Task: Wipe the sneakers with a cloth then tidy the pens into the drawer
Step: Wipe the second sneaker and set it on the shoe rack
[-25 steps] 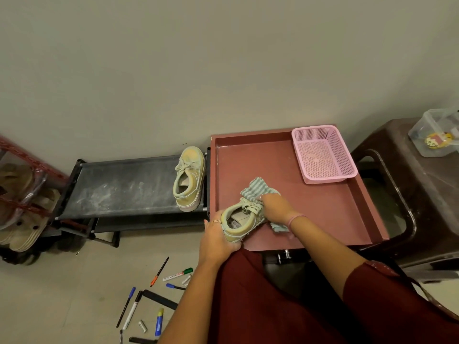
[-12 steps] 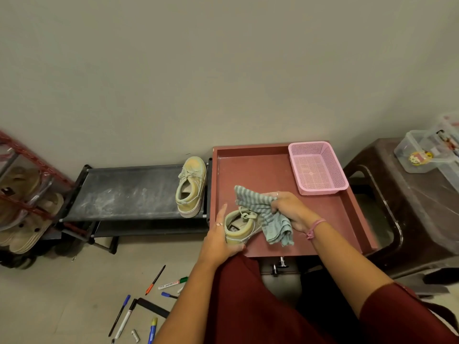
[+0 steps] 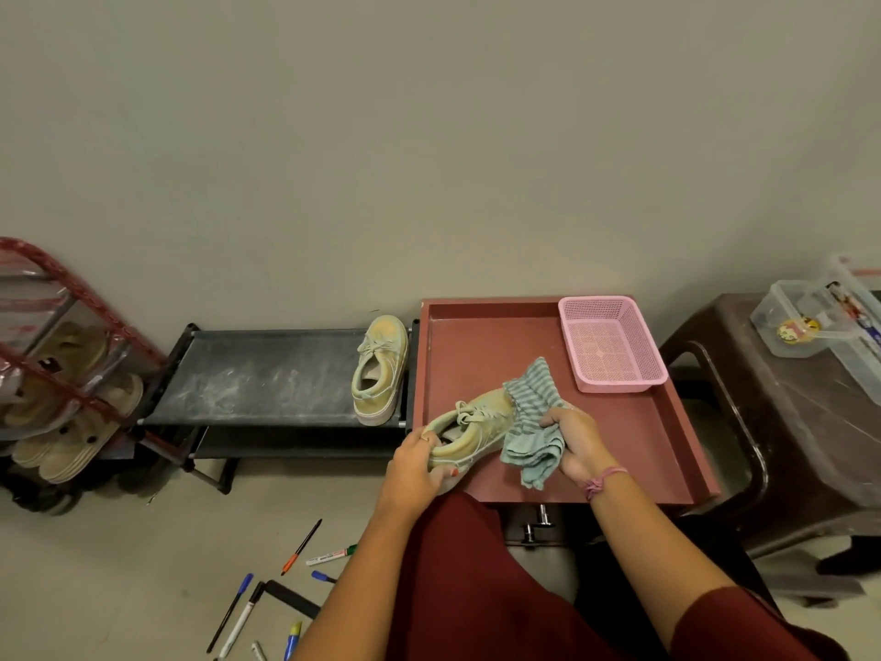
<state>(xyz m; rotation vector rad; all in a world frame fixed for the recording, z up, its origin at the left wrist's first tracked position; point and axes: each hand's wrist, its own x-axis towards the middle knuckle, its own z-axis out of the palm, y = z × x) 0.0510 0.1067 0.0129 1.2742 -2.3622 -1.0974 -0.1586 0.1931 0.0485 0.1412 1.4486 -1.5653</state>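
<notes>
Your left hand (image 3: 412,469) grips the heel of one sneaker (image 3: 469,429), just below the middle of the frame, and your right hand (image 3: 574,441) holds a bunched striped cloth (image 3: 531,424) against its toe end. The shoe is over the near left corner of the open red drawer (image 3: 634,450); whether it rests on the drawer floor or is held above it I cannot tell.

To do this wipe well, keep the heel firmly braced and draw the cloth along the upper from toe to heel, turning the shoe so the sole edge gets covered as well. The toe looks dusty, so refold the cloth to a fresh face as it loads up.

The second sneaker (image 3: 381,376) stands on the right end of a dark low shoe rack (image 3: 267,379), left of the drawer; the rack top is streaked with pale dust. A pink basket (image 3: 610,345) sits in the drawer's far right corner. The pens (image 3: 267,593) lie scattered on the floor at the bottom left of the frame, not yet gathered. Sandals (image 3: 71,422) fill a red-framed rack at the left edge, and a brown stool (image 3: 782,422) at the right carries clear plastic boxes (image 3: 810,322). A plain wall fills the upper frame.
</notes>
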